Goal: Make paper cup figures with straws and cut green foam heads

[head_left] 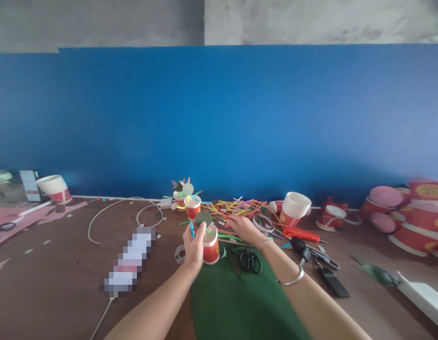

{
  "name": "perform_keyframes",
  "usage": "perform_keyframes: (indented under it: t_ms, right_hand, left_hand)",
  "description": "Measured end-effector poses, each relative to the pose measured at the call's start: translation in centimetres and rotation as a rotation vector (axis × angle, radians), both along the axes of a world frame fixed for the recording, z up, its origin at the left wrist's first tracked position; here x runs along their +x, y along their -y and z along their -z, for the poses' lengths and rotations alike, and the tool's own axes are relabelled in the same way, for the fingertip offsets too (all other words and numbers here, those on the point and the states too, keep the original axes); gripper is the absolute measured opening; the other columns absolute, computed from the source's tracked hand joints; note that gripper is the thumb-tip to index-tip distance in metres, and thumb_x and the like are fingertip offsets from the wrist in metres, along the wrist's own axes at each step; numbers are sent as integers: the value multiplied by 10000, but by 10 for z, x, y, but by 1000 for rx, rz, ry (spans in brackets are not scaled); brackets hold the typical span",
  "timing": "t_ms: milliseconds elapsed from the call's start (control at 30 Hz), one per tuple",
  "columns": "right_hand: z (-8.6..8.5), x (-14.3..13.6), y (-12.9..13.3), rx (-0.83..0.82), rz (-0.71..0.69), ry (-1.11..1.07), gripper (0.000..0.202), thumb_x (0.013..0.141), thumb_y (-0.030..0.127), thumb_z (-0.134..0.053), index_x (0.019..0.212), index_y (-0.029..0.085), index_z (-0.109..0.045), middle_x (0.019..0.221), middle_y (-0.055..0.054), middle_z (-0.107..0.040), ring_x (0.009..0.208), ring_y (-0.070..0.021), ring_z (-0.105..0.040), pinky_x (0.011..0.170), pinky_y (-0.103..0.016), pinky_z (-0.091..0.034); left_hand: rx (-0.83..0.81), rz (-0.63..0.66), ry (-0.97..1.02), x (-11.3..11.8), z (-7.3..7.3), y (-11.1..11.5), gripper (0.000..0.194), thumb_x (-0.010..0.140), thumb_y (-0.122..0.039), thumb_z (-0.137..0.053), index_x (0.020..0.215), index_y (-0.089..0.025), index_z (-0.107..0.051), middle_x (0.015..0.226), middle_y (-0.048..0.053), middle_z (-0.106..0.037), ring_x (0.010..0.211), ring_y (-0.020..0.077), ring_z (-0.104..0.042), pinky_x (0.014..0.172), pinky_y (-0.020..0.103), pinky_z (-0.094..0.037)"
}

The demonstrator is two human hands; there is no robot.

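Observation:
My left hand [194,245] is wrapped round a red-and-white paper cup [212,250], with a round green paper disc [203,218] at its top. A short blue strip [192,230] sticks up by the same fingers. Just right of it, my right hand [246,230] reaches into a pile of thin coloured strips [236,206], perhaps pipe cleaners. Its fingertips are drawn together at the pile's near side; what lies between them is too small to name. Black-handled scissors [250,262] lie below on a green sheet [240,302].
Behind my left hand stands a decorated paper cup [192,208]. A roll of tape [180,254] and a phone [130,262] lie left. To the right are a white-rimmed cup [293,210], an orange-red tool [302,234], a glue gun [417,293] and stacked red cups [417,222].

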State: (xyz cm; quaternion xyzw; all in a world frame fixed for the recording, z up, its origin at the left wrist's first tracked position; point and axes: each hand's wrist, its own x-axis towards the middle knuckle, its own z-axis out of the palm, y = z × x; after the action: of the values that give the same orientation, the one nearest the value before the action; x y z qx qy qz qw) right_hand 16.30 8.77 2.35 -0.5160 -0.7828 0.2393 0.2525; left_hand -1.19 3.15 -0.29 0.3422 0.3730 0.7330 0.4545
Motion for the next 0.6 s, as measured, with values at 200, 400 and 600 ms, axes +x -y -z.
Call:
perform_keyframes:
  t_ms: [200,400,600]
  right_hand:
    - [-1,16,5,-78,46,99,408,760,198,-503,1162,141,-541,644,-25,-600,584,-159,-523,612,-265,-377]
    - [5,5,23,324,142,-443,253,821,190,-326,875,190,-573,797,-38,-561,718,-153,-512,689,-274,-416]
    - [18,0,36,204,104,-363,223,764,190,-358,751,189,-580,803,-56,-570,774,-188,-534,715,-304,-423]
  left_hand:
    - [-14,5,48,2,-5,1,257,698,-361,-725,803,-144,-632,707,19,-684,614,152,-641,643,256,-485]
    - [-13,-5,1,3,-6,4,294,699,-373,-724,862,-146,-632,797,38,-692,701,168,-652,705,267,-497]
    - [-27,15,-32,3,-6,6,284,704,-405,-714,791,-150,-628,694,21,-666,621,150,-625,644,248,-485]
